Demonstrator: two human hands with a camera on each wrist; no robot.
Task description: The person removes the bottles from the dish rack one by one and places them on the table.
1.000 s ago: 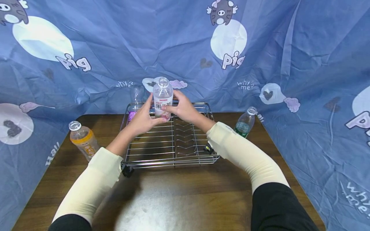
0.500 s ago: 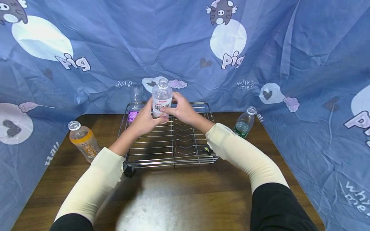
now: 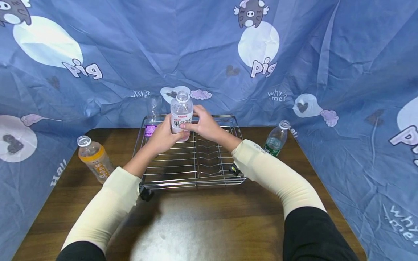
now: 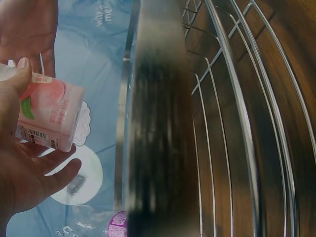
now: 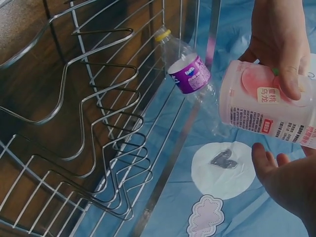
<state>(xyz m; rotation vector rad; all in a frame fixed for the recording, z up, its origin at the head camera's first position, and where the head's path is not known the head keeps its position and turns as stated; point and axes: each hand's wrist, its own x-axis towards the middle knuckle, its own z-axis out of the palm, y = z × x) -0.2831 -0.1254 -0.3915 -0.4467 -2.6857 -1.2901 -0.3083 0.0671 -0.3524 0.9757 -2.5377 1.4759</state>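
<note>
Both hands hold an uncapped clear plastic bottle (image 3: 181, 116) with a white and pink label, raised over the rear of the wire dish rack (image 3: 173, 177). My left hand (image 3: 162, 135) grips its lower left side, the thumb low near its base. From the right, my right hand (image 3: 206, 124) grips it with the thumb across the label and fingers partly hidden behind. In the left wrist view, the left hand (image 4: 27, 173) has fingers spread behind the peach-printed label (image 4: 47, 98). In the right wrist view, the right hand (image 5: 291, 182) is below the bottle (image 5: 261, 98).
A bottle with a purple label (image 5: 190, 74) stands cap-down at the rack's back left corner. An orange-banded bottle (image 3: 96, 159) stands left of the rack, a green-labelled bottle (image 3: 275, 140) to the right. Blue cloth (image 3: 209, 54) hangs behind the wooden table (image 3: 209, 221).
The held bottle has shifted slightly left and down, both hands moving with it. The rack and the other bottles stay where they were.
</note>
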